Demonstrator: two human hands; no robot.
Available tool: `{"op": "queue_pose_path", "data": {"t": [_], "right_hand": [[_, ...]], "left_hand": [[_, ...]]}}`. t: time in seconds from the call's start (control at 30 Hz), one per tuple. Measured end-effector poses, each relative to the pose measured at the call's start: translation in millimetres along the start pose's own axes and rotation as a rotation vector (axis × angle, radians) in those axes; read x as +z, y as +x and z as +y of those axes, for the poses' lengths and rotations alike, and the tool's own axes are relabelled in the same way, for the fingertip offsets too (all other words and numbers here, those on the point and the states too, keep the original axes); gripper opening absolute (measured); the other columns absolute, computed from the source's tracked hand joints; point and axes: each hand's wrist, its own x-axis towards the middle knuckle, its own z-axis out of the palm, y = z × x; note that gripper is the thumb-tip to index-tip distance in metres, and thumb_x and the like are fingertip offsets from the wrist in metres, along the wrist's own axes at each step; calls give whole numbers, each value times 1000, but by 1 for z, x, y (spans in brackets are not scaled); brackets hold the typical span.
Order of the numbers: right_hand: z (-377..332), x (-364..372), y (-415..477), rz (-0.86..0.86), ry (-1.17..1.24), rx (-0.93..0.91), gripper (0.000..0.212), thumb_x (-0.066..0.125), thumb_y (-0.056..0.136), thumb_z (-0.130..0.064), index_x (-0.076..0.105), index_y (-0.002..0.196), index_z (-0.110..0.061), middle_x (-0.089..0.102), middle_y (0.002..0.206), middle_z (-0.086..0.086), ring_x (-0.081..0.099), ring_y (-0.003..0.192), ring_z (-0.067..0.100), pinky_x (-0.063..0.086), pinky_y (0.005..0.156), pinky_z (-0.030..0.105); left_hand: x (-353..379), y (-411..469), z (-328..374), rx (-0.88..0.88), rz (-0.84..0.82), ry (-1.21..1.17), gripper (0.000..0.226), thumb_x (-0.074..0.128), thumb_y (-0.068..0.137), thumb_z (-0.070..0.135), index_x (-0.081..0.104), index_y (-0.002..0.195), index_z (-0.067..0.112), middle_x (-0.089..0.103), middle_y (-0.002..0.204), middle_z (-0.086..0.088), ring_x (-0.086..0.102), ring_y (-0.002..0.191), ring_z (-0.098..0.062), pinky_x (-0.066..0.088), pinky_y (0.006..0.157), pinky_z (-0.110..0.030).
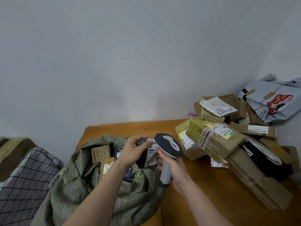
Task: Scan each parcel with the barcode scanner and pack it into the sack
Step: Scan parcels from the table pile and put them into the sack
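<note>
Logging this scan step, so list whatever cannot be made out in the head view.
Head view:
Label on the dark parcel, held by the left hand: partly covered by the scanner head; fine print too small to read.
Scanner window: faces away; the right hand covers the trigger.
Inside of the sack: mostly hidden by its folds and the left forearm.
Parcel pile: cut by the right edge; lower parcels buried.

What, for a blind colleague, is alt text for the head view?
Left hand holds a labelled parcel over an open green sack; right hand grips a barcode scanner at its label. More parcels are piled on the table.
</note>
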Motion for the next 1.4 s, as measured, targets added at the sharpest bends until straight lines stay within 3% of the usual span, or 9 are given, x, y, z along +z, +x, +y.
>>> {"op": "queue_pose_path", "data": {"t": [0.17,0.27,0.4,0.47,0.53,0.6,0.73,1.1,1.4], "right_hand": [[3,-4,7,-5,52,-29,58,83,73,-37,71,125,-16,77,116,-1,72,111,20,59,95,41],[0,-4,8,-25,10,-21,71,89,69,-47,70,129,-15,75,121,-1,70,115,20,58,98,42],[0,-2,7,-17,-13,51,76,91,63,-47,69,128,-15,76,118,2,73,107,18,62,83,36],[-2,-3,5,-50,-11,75,65,86,69,-39,70,122,-6,77,102,10,75,86,24,60,70,34],[-4,-3,0,-79,-34,75,55,83,76,-33,68,113,5,68,74,13,64,61,21,52,56,30],[-4,-3,-3,-94,-80,63,42,81,84,-26,65,99,10,55,62,9,50,51,17,43,50,28],[-3,4,-9,-130,-137,73,25,79,88,-24,60,83,-9,47,56,4,42,47,15,39,47,26],[-6,10,-14,-135,-76,121,22,77,90,-24,60,82,-12,45,56,4,41,47,15,39,46,26],[-8,18,-17,-151,-60,140,32,75,91,-24,56,67,-16,43,53,4,39,44,15,37,46,26]], "left_hand": [[-4,-5,-7,16,-163,-13,52,85,84,7,64,130,18,76,112,-8,75,101,-31,62,90,-42],[-6,-5,-11,18,-57,94,55,89,80,13,63,127,22,76,105,-3,76,91,-21,64,79,-35],[-15,2,-14,50,58,267,51,91,77,15,64,118,27,77,100,3,75,84,-13,63,74,-31],[-22,6,-14,62,103,366,52,92,76,18,64,119,28,76,102,7,74,83,-5,64,75,-31],[-29,8,-14,65,133,437,54,92,76,20,64,121,30,75,104,10,73,84,-1,64,77,-30],[-36,11,-17,70,159,488,54,92,75,21,64,119,33,74,103,14,72,86,1,63,79,-32],[-43,13,-23,74,187,507,55,94,72,23,64,117,36,74,103,16,71,90,1,63,82,-35],[-44,8,-22,130,224,512,54,92,75,21,64,119,30,72,104,16,70,93,-2,61,79,-29],[-51,6,-31,167,275,571,54,91,73,24,63,118,34,72,108,14,70,95,-8,61,82,-42]]}}
